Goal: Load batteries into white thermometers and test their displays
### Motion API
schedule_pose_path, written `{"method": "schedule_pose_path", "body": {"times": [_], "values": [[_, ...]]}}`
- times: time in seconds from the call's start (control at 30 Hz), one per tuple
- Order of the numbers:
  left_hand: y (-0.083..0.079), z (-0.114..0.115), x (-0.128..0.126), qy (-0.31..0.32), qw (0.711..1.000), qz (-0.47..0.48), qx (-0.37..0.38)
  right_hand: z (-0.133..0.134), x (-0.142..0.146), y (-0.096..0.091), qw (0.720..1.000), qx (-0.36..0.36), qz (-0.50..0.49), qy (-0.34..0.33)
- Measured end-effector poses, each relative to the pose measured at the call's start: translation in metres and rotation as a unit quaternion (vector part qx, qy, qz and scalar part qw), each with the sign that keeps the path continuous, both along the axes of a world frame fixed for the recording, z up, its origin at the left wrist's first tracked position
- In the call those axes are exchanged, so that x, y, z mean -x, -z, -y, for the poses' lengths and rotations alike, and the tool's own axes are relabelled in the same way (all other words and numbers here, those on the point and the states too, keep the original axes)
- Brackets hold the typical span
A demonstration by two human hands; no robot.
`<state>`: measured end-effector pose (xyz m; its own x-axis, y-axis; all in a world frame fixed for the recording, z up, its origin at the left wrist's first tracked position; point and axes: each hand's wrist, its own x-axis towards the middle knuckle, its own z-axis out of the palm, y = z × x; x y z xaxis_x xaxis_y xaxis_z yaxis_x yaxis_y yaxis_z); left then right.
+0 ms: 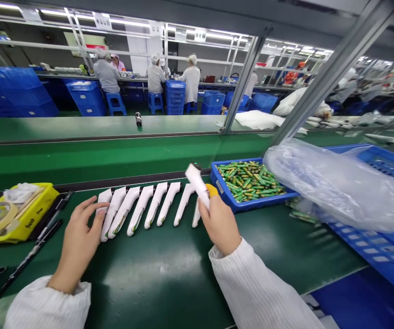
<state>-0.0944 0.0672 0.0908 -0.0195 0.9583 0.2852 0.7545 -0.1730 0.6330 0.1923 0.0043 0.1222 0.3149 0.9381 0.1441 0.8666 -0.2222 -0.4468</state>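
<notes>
A row of white gun-shaped thermometers [133, 210] lies across the green bench, several with green batteries showing in their handles. My left hand [80, 237] is at the row's left end, its thumb and fingers curled round the leftmost thermometer [104, 196], whose handle they mostly hide. My right hand [219, 224] grips another thermometer [197, 179], lifted over the right end of the row and tilted; a small green light shows at its dark top. Something yellow [212, 189] covers a fingertip of that hand. Beyond it stands a blue tray [245, 205] heaped with green-and-gold batteries [248, 180].
A yellow bin [34, 214] with tape and scraps stands at left, beside black pens [34, 251]. Clear plastic bags [334, 187] lie over a blue crate [364, 251] at right. A metal post [243, 82] rises behind the bench. Co-workers [190, 80] occupy the far line.
</notes>
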Motion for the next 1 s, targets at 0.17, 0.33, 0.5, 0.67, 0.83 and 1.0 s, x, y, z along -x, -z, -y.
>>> {"method": "schedule_pose_path", "body": {"times": [0.17,0.33,0.5,0.67,0.83,1.0], "values": [[0.008,-0.008,0.007,-0.012,0.997,0.001,0.07,-0.007,-0.015,0.007,0.984,0.08,0.141,0.071],[0.005,-0.008,0.008,-0.025,0.994,0.045,0.096,-0.008,-0.012,0.022,0.98,0.09,0.173,0.042],[0.007,-0.012,0.017,-0.103,0.965,0.221,0.093,-0.017,-0.014,0.028,0.984,0.1,0.144,0.035],[-0.003,-0.011,0.016,-0.12,0.862,0.49,0.052,-0.03,-0.017,0.031,0.989,0.095,0.113,0.014],[-0.013,-0.007,0.001,0.0,0.704,0.7,0.122,-0.032,-0.014,0.034,0.989,0.077,0.125,0.019],[-0.006,0.001,-0.015,0.064,0.729,0.66,0.167,-0.026,-0.014,0.035,0.985,0.069,0.154,0.048]]}}
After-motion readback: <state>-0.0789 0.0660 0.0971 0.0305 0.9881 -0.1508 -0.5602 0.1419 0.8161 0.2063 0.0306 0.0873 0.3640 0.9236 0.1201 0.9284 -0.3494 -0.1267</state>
